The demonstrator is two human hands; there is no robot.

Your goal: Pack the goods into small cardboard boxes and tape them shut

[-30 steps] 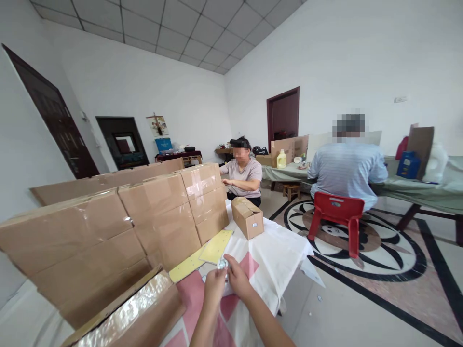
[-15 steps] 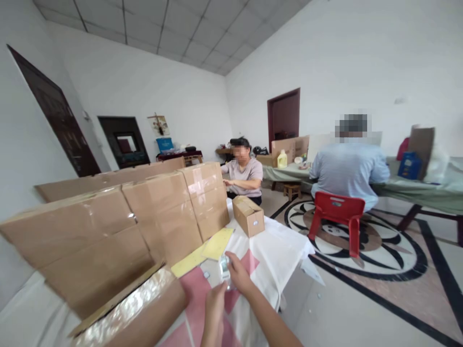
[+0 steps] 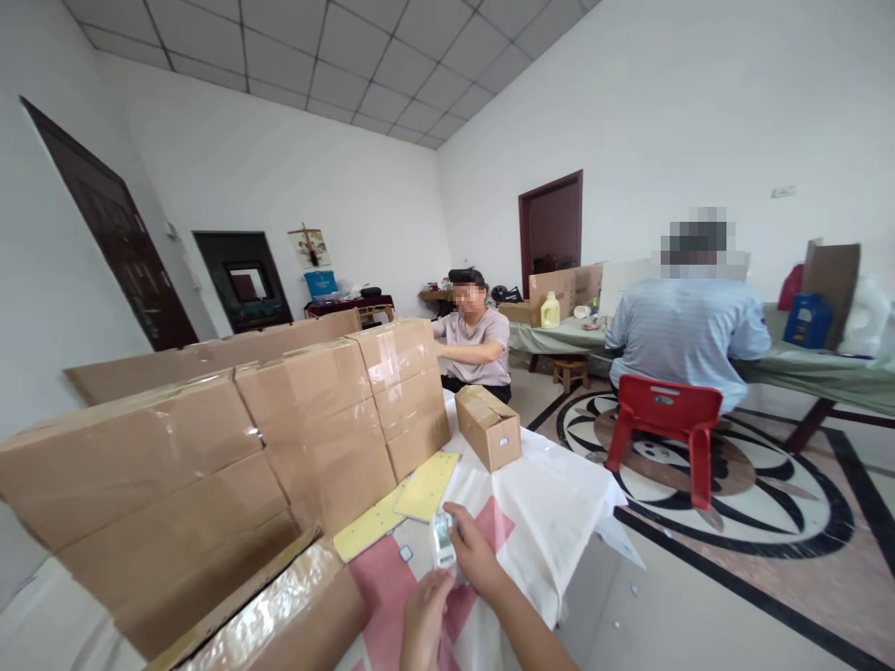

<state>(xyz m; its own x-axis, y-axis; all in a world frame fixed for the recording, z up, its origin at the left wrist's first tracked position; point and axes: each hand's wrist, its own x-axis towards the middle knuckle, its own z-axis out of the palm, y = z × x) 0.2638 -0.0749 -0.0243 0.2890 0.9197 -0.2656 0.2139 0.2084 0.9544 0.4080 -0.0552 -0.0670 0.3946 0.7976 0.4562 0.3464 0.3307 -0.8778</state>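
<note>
White walls (image 3: 336,158) and a grey tiled ceiling (image 3: 342,56) close in the room, and a table (image 3: 538,503) spread with white and pink cloth fills the foreground. On it stands a small box (image 3: 489,429) with a little label on its end. Left of the small box, a stack of cartons (image 3: 314,410) rises like a low wall, taped with clear tape; farther left and nearer the viewer lies a long box (image 3: 294,606) with a shiny strip along its top. Two yellow cards (image 3: 426,485) overlap on the near-left side of the small box, with a tiny tag (image 3: 406,554) flat just below them. Nearer than the small box, both hands hold a small whitish packet (image 3: 443,540) over the cloth: the right hand (image 3: 472,550) grips its right side, fingers drawn in narrow, and the left hand (image 3: 426,601) pinches its lower end. Its contents are too small to make out. Beyond the small box sits a person in a pale pink shirt (image 3: 493,328); well to its right, a person in a light blue shirt (image 3: 689,326) sits on a red chair (image 3: 667,403) at a green-covered bench (image 3: 804,365).
</note>
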